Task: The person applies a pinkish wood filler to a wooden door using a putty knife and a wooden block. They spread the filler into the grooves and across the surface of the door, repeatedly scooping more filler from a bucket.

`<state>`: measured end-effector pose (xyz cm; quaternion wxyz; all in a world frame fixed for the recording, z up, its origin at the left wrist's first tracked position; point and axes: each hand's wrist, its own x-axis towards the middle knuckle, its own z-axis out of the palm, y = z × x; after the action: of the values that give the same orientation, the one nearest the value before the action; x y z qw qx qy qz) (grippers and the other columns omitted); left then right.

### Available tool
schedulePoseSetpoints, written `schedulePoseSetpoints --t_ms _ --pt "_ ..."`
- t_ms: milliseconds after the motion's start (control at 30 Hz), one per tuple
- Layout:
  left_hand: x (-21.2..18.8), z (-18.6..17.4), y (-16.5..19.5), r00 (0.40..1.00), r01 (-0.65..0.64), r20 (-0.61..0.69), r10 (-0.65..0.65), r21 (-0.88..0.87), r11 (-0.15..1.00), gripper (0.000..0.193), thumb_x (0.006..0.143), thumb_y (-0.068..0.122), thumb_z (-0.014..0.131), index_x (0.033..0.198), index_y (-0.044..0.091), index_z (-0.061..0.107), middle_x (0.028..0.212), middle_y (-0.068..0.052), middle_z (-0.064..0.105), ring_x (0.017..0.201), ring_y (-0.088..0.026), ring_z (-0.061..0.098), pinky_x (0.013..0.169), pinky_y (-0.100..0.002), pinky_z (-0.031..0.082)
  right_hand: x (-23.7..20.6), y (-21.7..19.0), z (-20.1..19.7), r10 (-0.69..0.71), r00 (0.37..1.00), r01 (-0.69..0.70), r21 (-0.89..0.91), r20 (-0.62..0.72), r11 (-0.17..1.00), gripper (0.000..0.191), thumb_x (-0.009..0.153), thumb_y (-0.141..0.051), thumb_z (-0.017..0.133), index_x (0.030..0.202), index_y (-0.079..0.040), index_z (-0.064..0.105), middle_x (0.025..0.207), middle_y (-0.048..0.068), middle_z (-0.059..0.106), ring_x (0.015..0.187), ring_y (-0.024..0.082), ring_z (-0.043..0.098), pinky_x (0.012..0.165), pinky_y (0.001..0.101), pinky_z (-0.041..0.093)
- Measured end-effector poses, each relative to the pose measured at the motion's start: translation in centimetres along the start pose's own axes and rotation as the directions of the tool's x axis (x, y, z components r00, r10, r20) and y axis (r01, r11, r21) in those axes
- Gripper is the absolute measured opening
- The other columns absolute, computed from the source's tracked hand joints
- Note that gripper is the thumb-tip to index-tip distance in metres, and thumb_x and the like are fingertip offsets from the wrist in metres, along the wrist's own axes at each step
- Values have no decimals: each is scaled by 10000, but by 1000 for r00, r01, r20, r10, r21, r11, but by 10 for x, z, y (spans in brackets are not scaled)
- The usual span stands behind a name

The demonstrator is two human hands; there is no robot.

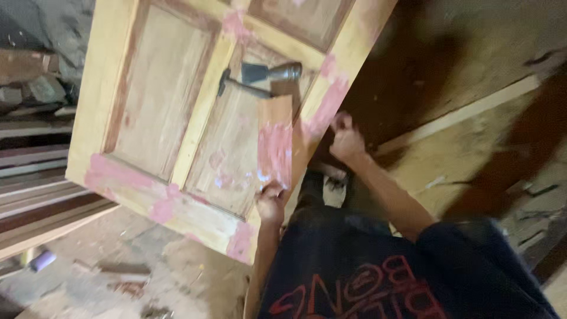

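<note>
- Door panel [177, 118], pale wood patched with pink filler, stands tilted over a dusty floor [177, 277]; our left hand [270, 202] has its fingers curled on the lower edge, just by a loose pink-smeared board [275, 142] that rests on the face.
- Our right hand [345, 140] sits at the door's right edge, fingers bunched together; blur keeps us from telling whether they clamp the edge or only press on it.
- We judge the hold thin: with only two grips on one side, the panel could swing or slide down towards our legs.
- A hatchet-like tool [260, 77] lies on the slanted face and, we reckon, could slip off if the tilt grows; the loose board likewise.
- Stacked planks [41, 195] at left might catch the far corner.
- Hidden from us: the door's top, cut off by the frame, and whatever bears its weight beneath; the dark area at right is too blurred to read.
</note>
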<state>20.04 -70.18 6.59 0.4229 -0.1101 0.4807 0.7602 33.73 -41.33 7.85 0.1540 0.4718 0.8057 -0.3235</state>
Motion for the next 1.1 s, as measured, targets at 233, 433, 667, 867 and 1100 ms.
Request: schedulePoseSetpoints --t_ms 233,433,667,867,1100 --pt "-14 46 20 986 89 -149 -72 107 990 237 749 19 667 600 116 510 673 -13 498 634 -155 498 613 -339 450 60 -12 -39 9 985 7 89 -173 996 558 814 -119 642 1325 27 470 1304 250 561 1031 376 656 850 415 573" --pt "-24 57 4 959 87 -274 -71 50 995 150 705 -10 585 611 104 560 655 -14 530 609 -160 507 590 -316 421 -3 -22 22 -200 939 203 21 280 979 341 869 -166 630 1137 41 590 1209 233 677 1053 327 690 946 395 551" --pt "-31 70 -19 992 -21 -129 13 -62 998 115 775 -87 635 791 24 616 753 -67 596 687 -183 574 636 -330 485 -26 73 -33 268 962 -254 522 50 814 88 702 -153 734 784 -123 737 699 89 745 640 217 756 635 359 625" --pt "-29 137 -24 965 65 -253 -68 -21 998 205 760 -98 583 945 -63 665 865 -118 681 784 -247 674 730 -406 594 3 137 -134 187 937 87 713 -296 696 340 831 80 655 1148 -43 644 996 83 707 763 150 715 618 309 647" --pt "-22 148 -51 966 -111 -251 60 -197 974 132 768 -104 597 876 -41 640 823 -101 641 735 -241 648 664 -411 588 -30 148 -131 264 965 -188 707 2 681 284 885 42 677 1158 -35 663 914 112 714 722 170 720 596 294 626"
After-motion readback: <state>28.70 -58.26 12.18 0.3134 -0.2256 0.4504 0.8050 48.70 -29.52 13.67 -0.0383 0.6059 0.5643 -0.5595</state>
